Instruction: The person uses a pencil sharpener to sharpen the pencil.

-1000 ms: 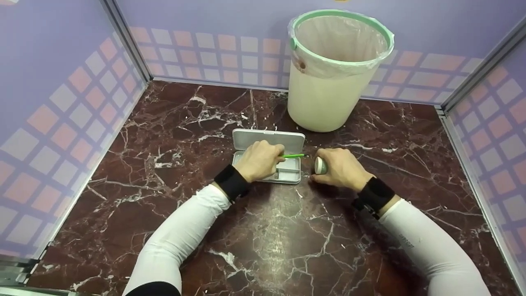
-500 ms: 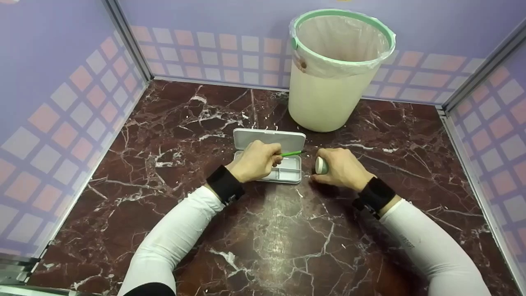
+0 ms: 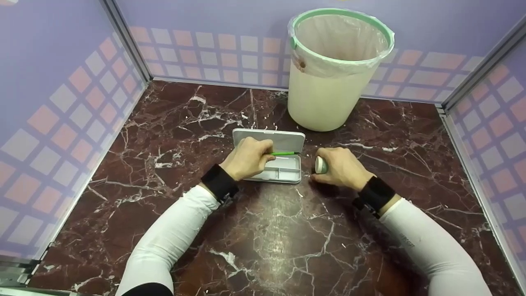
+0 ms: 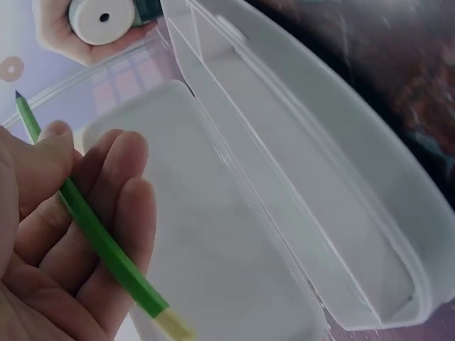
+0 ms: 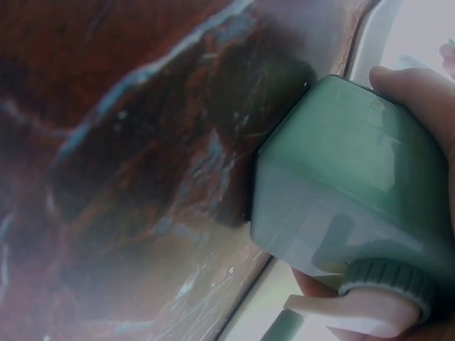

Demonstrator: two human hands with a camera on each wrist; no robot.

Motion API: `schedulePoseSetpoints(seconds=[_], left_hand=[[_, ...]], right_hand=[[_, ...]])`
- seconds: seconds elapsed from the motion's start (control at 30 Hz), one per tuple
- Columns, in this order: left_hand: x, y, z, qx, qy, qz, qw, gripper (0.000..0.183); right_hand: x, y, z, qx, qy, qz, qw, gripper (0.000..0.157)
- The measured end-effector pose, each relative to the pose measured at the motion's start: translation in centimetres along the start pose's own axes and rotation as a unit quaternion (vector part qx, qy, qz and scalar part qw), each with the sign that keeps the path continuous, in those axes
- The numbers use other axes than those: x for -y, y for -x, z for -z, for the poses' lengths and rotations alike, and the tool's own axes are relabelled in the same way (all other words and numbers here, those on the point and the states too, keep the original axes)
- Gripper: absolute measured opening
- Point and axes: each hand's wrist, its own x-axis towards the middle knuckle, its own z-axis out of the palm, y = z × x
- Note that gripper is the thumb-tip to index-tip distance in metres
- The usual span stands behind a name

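My left hand [image 3: 245, 158] pinches a green pencil [image 3: 284, 153] between thumb and fingers, above an opened white pencil case [image 3: 290, 175]. The left wrist view shows the pencil's dark pointed tip and its pale yellow end; the other fingers are loosely bent behind it. Right of the case, my right hand [image 3: 342, 167] grips a green crank pencil sharpener [image 5: 348, 163] against the table. Its round white face with a dark hole [image 4: 104, 18] points toward the pencil. A gap separates the pencil tip from the sharpener. The case has divided compartments, partly hidden by my left hand.
Behind the case stands a tall cream bin [image 3: 328, 98] with a green rim and a clear liner. Small white scraps lie on the dark red marbled table [image 3: 197, 119]. Tiled-pattern purple panels [image 3: 213, 24] wall the back and both sides.
My left hand has drawn leftward with the pencil, widening the gap to the sharpener and uncovering more of the case. My right hand and the sharpener have stayed in place.
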Motion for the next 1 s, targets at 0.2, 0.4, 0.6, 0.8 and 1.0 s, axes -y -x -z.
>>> schedulePoseSetpoints(seconds=[0.2,0.4,0.6,0.8,1.0], left_hand=[[0.5,0.1,-0.4,0.01,-0.043,0.041,0.9982,0.023],[0.8,0.0,-1.0,0.039,-0.08,0.08,0.9928,0.017],[1.1,-0.1,-1.5,0.079,-0.092,0.1,0.9876,0.014],[1.3,-0.1,-2.0,0.095,-0.109,0.106,0.9838,0.015],[1.3,-0.4,-2.3,0.105,-0.126,0.119,0.9793,0.024]], right_hand=[[0.0,0.0,0.0,0.008,0.0,-0.007,1.0,0.047],[-0.1,0.0,0.1,0.002,0.002,-0.002,1.0,0.046],[0.0,0.0,0.2,0.005,0.008,-0.004,1.0,0.047],[-0.1,0.1,0.1,0.003,0.018,-0.005,1.0,0.046],[-0.3,0.1,-0.1,-0.004,0.007,-0.001,1.0,0.045]])
